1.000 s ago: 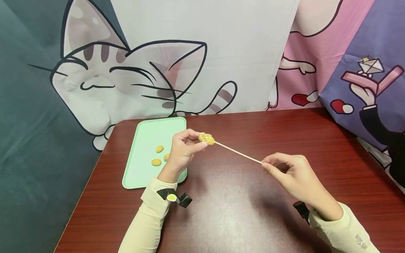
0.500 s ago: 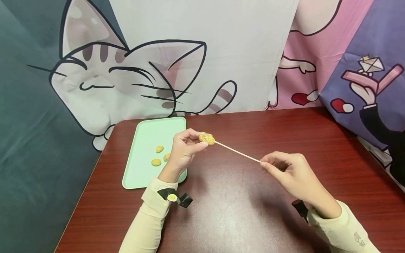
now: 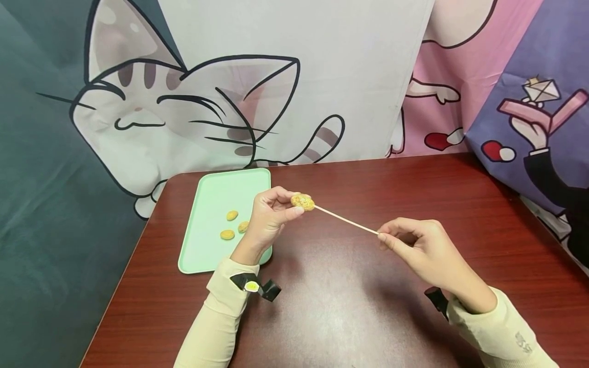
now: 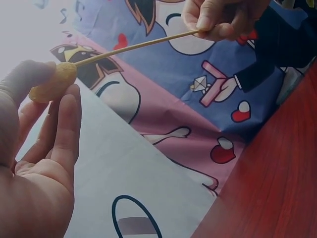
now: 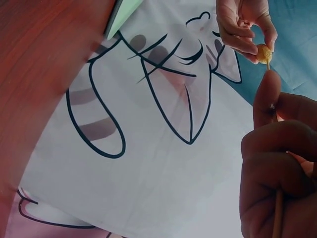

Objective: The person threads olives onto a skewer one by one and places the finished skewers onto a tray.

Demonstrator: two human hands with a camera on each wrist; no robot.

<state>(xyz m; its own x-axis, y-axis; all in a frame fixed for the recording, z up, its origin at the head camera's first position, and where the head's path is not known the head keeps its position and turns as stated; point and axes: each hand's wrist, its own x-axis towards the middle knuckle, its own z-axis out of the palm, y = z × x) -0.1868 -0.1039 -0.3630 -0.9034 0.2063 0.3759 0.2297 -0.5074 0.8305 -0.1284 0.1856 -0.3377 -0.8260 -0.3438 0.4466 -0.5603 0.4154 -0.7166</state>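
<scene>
Between the thumb and fingers of my left hand (image 3: 269,217) is a yellow, mottled oval piece (image 3: 302,202), held up above the table. A thin wooden skewer (image 3: 345,220) meets its right end and slopes down to my right hand (image 3: 416,248). That hand pinches the skewer with thumb and fingertips. In the right wrist view, the skewer's rear part (image 5: 278,213) shows below the curled fingers. How deep the tip sits in the piece is hidden. Behind my left wrist, several similar yellow pieces (image 3: 227,234) lie on a light green tray (image 3: 188,258).
The reddish-brown wooden table (image 3: 340,291) reaches back to a cartoon-printed cloth (image 3: 359,76). More printed cloth (image 3: 511,122) hangs along the right side, and dark green cloth (image 3: 50,179) along the left. A black strap with a small camera (image 3: 262,288) is on my left wrist.
My right hand has come slightly left and up, a little closer to the left hand. The grip of both hands looks the same. The head view has shifted slightly.
</scene>
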